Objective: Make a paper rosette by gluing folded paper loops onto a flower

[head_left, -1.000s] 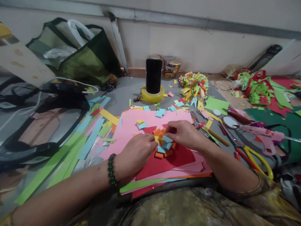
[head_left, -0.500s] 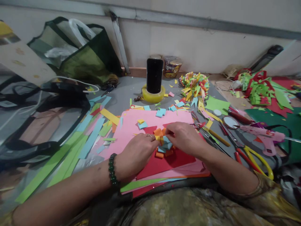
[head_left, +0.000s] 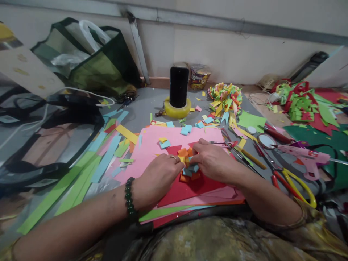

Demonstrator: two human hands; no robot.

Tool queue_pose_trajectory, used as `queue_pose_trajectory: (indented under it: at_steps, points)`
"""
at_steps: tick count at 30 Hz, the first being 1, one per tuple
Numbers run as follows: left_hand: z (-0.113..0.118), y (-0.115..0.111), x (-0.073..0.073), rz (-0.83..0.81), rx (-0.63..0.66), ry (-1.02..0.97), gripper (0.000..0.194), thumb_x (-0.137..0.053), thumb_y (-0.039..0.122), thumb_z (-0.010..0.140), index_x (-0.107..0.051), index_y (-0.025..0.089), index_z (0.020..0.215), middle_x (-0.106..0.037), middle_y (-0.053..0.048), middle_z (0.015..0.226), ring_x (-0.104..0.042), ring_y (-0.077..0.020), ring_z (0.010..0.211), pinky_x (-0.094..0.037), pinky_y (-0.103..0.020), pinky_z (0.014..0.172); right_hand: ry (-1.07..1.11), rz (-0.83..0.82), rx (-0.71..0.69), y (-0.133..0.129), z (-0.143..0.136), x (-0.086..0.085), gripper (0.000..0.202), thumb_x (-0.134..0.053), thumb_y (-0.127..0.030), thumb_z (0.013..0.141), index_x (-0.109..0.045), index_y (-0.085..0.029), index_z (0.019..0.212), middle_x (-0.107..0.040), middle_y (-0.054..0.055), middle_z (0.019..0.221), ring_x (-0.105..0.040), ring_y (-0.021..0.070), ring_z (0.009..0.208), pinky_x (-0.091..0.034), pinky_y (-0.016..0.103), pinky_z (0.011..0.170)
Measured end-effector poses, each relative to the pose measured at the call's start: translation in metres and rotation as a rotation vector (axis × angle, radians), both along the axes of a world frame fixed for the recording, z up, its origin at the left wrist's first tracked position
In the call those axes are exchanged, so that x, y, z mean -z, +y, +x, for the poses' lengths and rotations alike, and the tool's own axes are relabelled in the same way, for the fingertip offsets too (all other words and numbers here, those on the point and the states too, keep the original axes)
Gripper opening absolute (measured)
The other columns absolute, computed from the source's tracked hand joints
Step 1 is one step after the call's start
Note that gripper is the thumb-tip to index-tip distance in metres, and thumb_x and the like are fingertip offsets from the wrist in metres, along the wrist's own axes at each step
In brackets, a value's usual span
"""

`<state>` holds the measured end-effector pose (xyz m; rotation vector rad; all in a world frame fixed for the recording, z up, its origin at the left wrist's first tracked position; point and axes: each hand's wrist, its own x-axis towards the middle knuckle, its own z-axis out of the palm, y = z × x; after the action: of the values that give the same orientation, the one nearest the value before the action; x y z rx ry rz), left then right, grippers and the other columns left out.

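A small paper flower [head_left: 187,174] of orange, yellow and blue folded strips lies on a sheet of red paper [head_left: 209,188]. My left hand [head_left: 159,174], with a ring and a green bead bracelet, pinches its left edge; the fingertips are partly hidden. From the other side, my right hand [head_left: 214,159] has its fingers closed at the blue strips of the flower. Pink paper [head_left: 152,141] spreads under the red sheet. Beyond my left hand, a blue folded strip [head_left: 165,145] and a small yellow piece rest on it.
A phone [head_left: 178,87] stands in a yellow tape roll [head_left: 178,110]. Colourful paper garland [head_left: 225,96] lies behind. At right are scissors [head_left: 293,185], a pink glue gun [head_left: 307,157] and tweezers [head_left: 217,142]. Long green strips [head_left: 59,192] and a green bag [head_left: 100,65] are at left.
My right hand has shifted slightly, one finger now raised away and another nearer the middle of the paper flower. The left hand stays at the flower's left edge.
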<state>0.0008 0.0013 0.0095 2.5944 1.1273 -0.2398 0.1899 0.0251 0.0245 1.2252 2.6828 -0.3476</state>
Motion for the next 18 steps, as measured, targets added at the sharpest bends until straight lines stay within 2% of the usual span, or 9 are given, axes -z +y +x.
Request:
queue_pose_trajectory:
  at_steps: [8,11,14,16,18]
  points:
    - [-0.001,0.0,0.002,-0.01,-0.013,-0.025,0.021,-0.049,0.003,0.091,-0.066,0.016,0.092,-0.071,-0.009,0.092,-0.064,-0.0245,0.083,-0.05,-0.038,0.076,-0.018,-0.024,-0.076,0.002,-0.002,0.002,0.027,-0.057,-0.006,0.085,-0.081,-0.018,0.088,-0.064,0.01,0.081,-0.05,0.0227,0.085,-0.039,0.033,0.073]
    - [-0.003,0.0,0.003,0.007,-0.001,-0.037,0.021,-0.051,0.002,0.089,-0.066,0.016,0.092,-0.071,-0.009,0.092,-0.065,-0.0251,0.084,-0.05,-0.038,0.076,0.097,-0.012,-0.038,0.006,0.006,-0.001,0.034,-0.055,0.0,0.082,-0.082,-0.02,0.089,-0.064,0.009,0.082,-0.051,0.0218,0.087,-0.039,0.031,0.071]
    - [-0.003,0.0,0.004,0.027,0.013,-0.058,0.02,-0.053,0.002,0.089,-0.067,0.016,0.091,-0.071,-0.008,0.091,-0.065,-0.0251,0.084,-0.049,-0.037,0.077,0.236,0.09,0.026,0.01,0.016,-0.004,0.039,-0.049,0.002,0.082,-0.082,-0.019,0.091,-0.065,0.009,0.085,-0.05,0.0208,0.086,-0.039,0.031,0.071]
    - [-0.002,0.0,0.003,0.033,0.014,-0.06,0.02,-0.053,0.001,0.088,-0.067,0.016,0.091,-0.071,-0.008,0.09,-0.065,-0.0248,0.083,-0.049,-0.037,0.077,0.251,0.122,0.027,0.011,0.019,-0.005,0.041,-0.048,0.002,0.083,-0.082,-0.019,0.092,-0.065,0.009,0.085,-0.049,0.0208,0.085,-0.039,0.031,0.07]
    - [-0.001,-0.001,0.003,0.033,0.013,-0.038,0.021,-0.052,0.0,0.087,-0.066,0.016,0.09,-0.071,-0.008,0.09,-0.065,-0.0245,0.082,-0.049,-0.037,0.076,0.181,0.087,0.002,0.01,0.016,-0.003,0.04,-0.049,0.002,0.082,-0.082,-0.02,0.088,-0.064,0.01,0.084,-0.049,0.0214,0.085,-0.038,0.031,0.069]
